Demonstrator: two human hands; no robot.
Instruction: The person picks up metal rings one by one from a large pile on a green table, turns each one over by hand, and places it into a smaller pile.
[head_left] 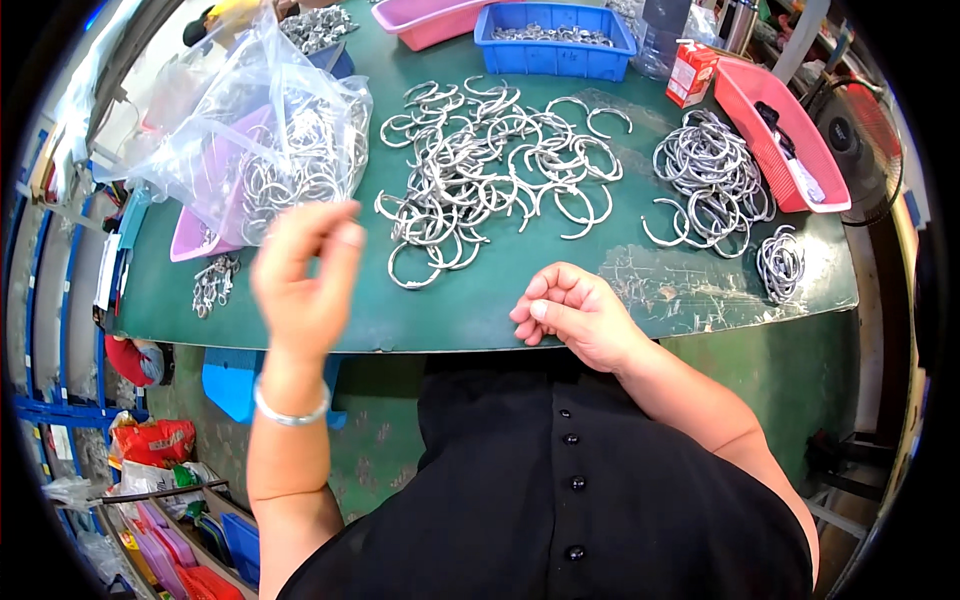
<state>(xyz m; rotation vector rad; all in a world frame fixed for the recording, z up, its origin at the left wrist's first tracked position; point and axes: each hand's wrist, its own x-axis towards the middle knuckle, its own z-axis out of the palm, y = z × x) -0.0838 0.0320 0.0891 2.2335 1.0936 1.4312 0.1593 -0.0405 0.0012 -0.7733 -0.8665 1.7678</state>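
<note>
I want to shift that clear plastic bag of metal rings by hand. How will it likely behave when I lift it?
The clear plastic bag looks thin and crumpled, so it will probably sag and change shape. It is packed with metal rings, so it is likely heavy for its size. Its open top stands loose, so rings could spill if it tips. The left hand is raised just in front of it.

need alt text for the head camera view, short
A person's left hand is raised with fingers pinched and the right hand rests loosely curled at the edge of a green table. A heap of open metal rings lies ahead, with a clear bag of rings at left.
</note>
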